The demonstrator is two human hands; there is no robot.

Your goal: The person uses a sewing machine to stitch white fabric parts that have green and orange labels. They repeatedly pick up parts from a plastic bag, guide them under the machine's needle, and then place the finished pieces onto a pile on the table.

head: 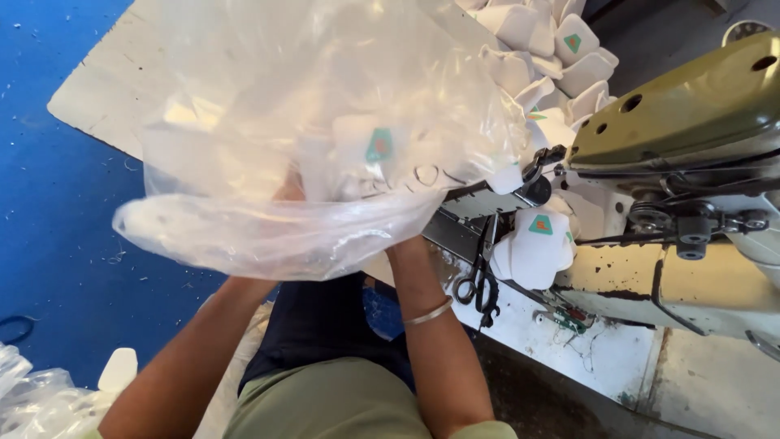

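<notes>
both hands hold up a clear plastic bag (pixel 309 138) (fingers hidden, grip probably closed)

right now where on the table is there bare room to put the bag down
Bare white table shows at the far left edge, beside the clear plastic bag that both hands hold up. A smaller stained patch lies right of the scissors, below the sewing machine. It is crowded along the machine, where white fabric pieces pile up.
</notes>
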